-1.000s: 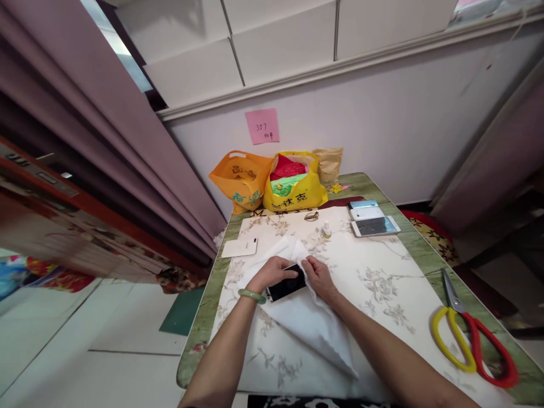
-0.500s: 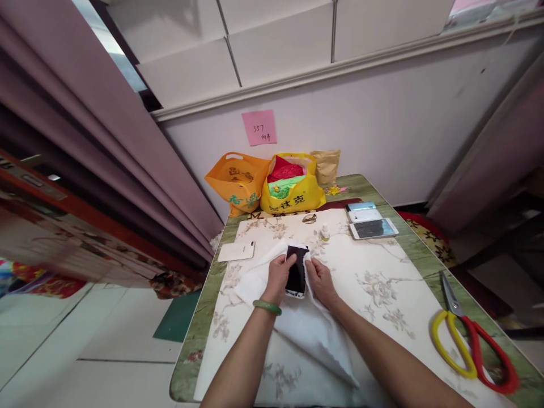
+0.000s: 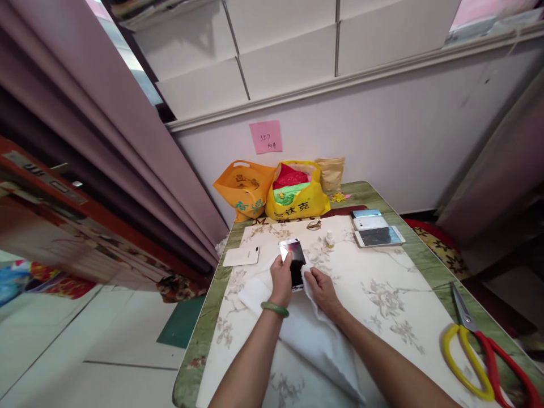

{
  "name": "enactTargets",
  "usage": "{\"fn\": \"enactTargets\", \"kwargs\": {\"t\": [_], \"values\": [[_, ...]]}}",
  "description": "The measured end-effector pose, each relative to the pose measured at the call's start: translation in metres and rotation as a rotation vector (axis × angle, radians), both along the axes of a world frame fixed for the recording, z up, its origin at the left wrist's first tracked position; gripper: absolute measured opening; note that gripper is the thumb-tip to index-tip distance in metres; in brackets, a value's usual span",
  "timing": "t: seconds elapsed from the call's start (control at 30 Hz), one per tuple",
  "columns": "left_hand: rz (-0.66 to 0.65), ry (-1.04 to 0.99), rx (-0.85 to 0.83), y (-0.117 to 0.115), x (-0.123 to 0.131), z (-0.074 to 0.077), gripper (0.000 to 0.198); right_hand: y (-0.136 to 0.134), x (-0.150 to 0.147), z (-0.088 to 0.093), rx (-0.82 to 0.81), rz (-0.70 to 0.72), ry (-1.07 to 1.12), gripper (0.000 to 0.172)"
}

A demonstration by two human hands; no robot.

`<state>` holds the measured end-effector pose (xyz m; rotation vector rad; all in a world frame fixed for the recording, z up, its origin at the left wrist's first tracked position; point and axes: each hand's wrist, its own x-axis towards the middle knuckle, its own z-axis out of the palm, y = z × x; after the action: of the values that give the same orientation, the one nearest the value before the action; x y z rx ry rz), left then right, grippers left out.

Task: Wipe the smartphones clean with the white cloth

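Note:
A white smartphone (image 3: 298, 266) with a dark screen is gripped by my left hand (image 3: 281, 279), the thumb lying on the glass. A green bangle (image 3: 275, 309) circles that wrist. My right hand (image 3: 323, 289) is closed on a white cloth (image 3: 312, 345), pinching its edge beside the phone's right side. The rest of the cloth hangs below both hands over the table. To the left lies a pale phone back cover or phone (image 3: 241, 256), face down. Beyond the held phone stands a small white bottle (image 3: 330, 239).
Several phones, among them a white one (image 3: 380, 236), lie at the back right. Large scissors (image 3: 467, 323) with yellow and red handles rest at the right edge. An orange bag (image 3: 244, 192), a yellow bag (image 3: 297, 207) and a tan pouch (image 3: 331, 173) stand at the back.
The phone has tilted in my left hand, its top turning to the left, and a reflection now shows on its screen. My right hand stays on the cloth. The whole view has shifted slightly.

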<state>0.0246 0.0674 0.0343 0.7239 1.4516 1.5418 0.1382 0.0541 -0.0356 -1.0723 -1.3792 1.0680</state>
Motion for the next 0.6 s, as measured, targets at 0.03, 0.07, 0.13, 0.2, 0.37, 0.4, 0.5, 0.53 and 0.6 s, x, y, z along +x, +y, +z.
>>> {"fn": "enactTargets", "kwargs": {"t": [0.03,0.07,0.13,0.2,0.37,0.4,0.5,0.53,0.6], "values": [[-0.066,0.019,-0.007,-0.003,-0.002,0.002,0.037,0.0,0.001,0.0,-0.009,-0.01,0.012,0.036],[-0.14,0.041,-0.018,-0.006,-0.004,0.003,0.037,0.001,0.001,0.0,-0.019,-0.024,0.025,0.035],[-0.275,0.075,-0.043,-0.013,-0.007,0.004,0.036,0.002,0.003,0.0,-0.04,-0.055,0.052,0.035],[-0.382,0.122,-0.07,-0.02,-0.009,0.004,0.034,0.004,0.005,0.0,-0.06,-0.082,0.072,0.036],[-0.571,0.267,-0.074,-0.033,-0.012,0.001,0.037,0.005,0.008,-0.002,-0.074,-0.126,0.083,0.039],[-0.563,0.264,-0.057,-0.033,-0.011,0.0,0.037,0.005,0.008,-0.002,-0.072,-0.128,0.081,0.039],[-0.425,0.229,0.004,-0.029,-0.004,-0.001,0.034,0.004,0.005,-0.002,-0.055,-0.108,0.065,0.037],[-0.362,0.216,0.021,-0.025,-0.001,-0.002,0.034,0.003,0.004,-0.002,-0.047,-0.093,0.057,0.037],[-0.249,0.193,0.039,-0.016,0.004,-0.004,0.034,0.002,0.003,-0.002,-0.032,-0.06,0.041,0.037]]}}
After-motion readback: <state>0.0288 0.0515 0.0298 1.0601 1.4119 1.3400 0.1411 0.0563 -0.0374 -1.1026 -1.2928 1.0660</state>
